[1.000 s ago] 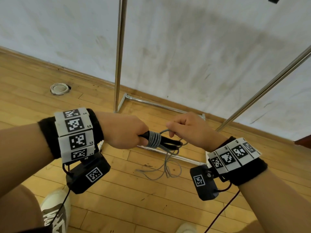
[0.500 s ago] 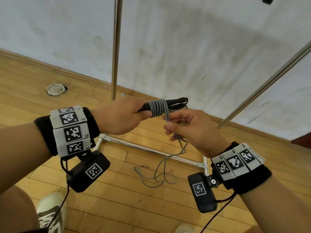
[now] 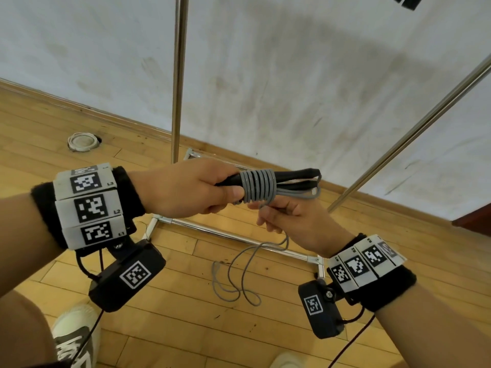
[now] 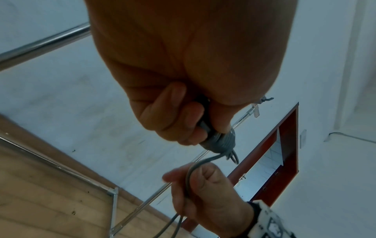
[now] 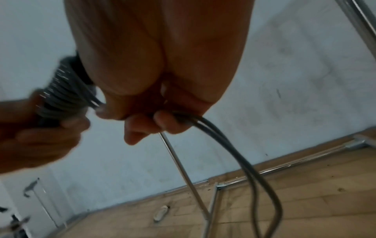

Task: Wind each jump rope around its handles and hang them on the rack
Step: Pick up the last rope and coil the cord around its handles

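Since half a second ago, right hand has dropped under the bundle, adding another turn. Left hand grips the two black plastic handles, held level mid-air; thin grey jump rope coils around them. Right fingers curl around the slack, which trails onto wooden floor near chrome metal rack.

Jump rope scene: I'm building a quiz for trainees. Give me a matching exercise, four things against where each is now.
Things:
1. left hand
2. right hand
3. coils
4. loose rope

States:
A. wound around the black handles
B. looped on the floor
C. grips the handles
D. holds the rope below the coils

Pairs: 1-C, 2-D, 3-A, 4-B
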Action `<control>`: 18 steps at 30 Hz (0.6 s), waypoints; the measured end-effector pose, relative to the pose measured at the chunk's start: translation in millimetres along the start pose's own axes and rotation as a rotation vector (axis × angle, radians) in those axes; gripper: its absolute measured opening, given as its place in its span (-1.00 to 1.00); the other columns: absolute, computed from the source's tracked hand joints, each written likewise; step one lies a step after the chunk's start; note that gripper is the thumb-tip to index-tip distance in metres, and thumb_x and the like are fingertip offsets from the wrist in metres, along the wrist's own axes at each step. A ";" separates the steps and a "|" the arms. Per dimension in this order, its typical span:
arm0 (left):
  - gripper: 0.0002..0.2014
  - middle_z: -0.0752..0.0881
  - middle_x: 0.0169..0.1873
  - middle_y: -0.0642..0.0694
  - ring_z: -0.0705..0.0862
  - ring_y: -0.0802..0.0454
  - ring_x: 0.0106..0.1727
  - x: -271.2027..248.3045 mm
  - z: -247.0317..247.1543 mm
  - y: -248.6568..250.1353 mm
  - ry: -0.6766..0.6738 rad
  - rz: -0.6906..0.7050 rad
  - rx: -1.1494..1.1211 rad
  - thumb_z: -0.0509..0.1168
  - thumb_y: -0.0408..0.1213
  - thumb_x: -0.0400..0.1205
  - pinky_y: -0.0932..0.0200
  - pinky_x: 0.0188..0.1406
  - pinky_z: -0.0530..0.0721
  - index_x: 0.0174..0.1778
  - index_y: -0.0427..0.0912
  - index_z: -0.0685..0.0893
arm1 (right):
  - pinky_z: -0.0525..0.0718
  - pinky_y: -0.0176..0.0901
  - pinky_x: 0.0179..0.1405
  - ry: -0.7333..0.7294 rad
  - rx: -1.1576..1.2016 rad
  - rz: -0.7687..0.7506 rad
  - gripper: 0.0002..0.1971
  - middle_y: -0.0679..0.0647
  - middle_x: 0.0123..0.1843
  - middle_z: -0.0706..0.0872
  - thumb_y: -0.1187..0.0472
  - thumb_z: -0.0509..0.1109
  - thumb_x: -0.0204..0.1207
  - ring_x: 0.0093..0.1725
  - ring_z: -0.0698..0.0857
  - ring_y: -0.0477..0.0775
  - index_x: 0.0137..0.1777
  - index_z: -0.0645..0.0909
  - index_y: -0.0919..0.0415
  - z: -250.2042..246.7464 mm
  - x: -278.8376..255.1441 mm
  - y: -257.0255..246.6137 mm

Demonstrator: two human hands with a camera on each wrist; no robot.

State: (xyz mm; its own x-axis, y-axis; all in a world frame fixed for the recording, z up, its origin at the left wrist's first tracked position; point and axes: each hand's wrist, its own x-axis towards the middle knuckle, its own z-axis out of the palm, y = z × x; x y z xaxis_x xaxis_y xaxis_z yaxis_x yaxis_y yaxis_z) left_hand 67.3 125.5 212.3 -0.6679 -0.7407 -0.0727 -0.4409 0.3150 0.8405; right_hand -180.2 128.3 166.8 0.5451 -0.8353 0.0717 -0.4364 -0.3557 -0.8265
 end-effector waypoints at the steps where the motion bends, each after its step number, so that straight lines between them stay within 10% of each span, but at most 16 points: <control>1: -0.77 0.57 -0.44 0.06 0.51 0.11 -0.43 -1.9 -0.6 1.5 -0.031 0.001 -0.013 0.16 -0.07 0.72 0.26 -0.45 0.52 0.04 -0.15 0.60 | 0.63 -0.25 -0.35 -0.019 -0.059 0.003 -0.84 -0.06 -0.27 0.76 0.11 0.33 0.67 -0.36 0.66 -0.12 0.08 0.73 0.08 -0.1 -1.4 2.3; 4: -0.86 0.56 -0.45 0.09 0.50 0.20 -0.45 -7.4 -0.9 4.9 -0.140 0.002 -0.003 0.18 -0.17 0.77 0.31 -0.44 0.51 -0.08 -0.04 0.59 | 0.63 -0.41 -0.38 -0.039 -0.247 -0.095 -0.73 -0.17 -0.31 0.78 0.30 0.21 0.69 -0.39 0.70 -0.23 -0.09 0.75 0.13 -3.2 -3.8 15.6; 7: -0.81 0.57 -0.47 0.10 0.48 0.19 -0.46 -9.9 2.8 6.6 -0.252 -0.051 0.036 0.19 -0.19 0.77 0.28 -0.42 0.50 -0.17 -0.05 0.54 | 0.67 -0.29 -0.33 -0.040 -0.149 0.229 -0.70 -0.03 -0.43 0.73 0.41 0.19 0.70 -0.43 0.70 -0.10 -0.13 0.75 0.31 -8.7 1.2 24.3; 11: -0.82 0.54 -0.47 0.11 0.45 0.22 -0.49 -10.1 9.7 5.4 -0.363 -0.139 0.099 0.18 -0.21 0.77 0.39 -0.46 0.48 -0.16 -0.10 0.53 | 0.48 -0.29 -0.40 -0.199 -0.095 0.233 -0.72 0.03 -0.46 0.57 0.09 0.53 0.51 -0.45 0.50 -0.09 -0.31 0.58 0.22 -4.8 9.7 11.7; 18: -0.78 0.56 -0.43 0.11 0.46 0.28 -0.54 -4.9 15.9 -9.9 -0.363 -0.235 0.379 0.15 -0.03 0.76 0.41 -0.50 0.47 -0.18 0.04 0.53 | 0.38 -0.25 -0.44 -0.087 0.083 0.275 -0.69 -0.04 -0.48 0.53 0.00 0.39 0.61 -0.46 0.40 -0.04 -0.37 0.66 0.03 -9.1 16.4 1.4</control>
State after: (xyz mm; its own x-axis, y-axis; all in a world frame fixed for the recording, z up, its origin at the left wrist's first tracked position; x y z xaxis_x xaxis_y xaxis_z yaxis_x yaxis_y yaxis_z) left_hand 65.3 135.4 195.8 -0.6595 -0.5867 -0.4700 -0.7418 0.4066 0.5333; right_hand -178.4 110.3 171.9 0.4755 -0.8551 -0.2065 -0.5183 -0.0827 -0.8512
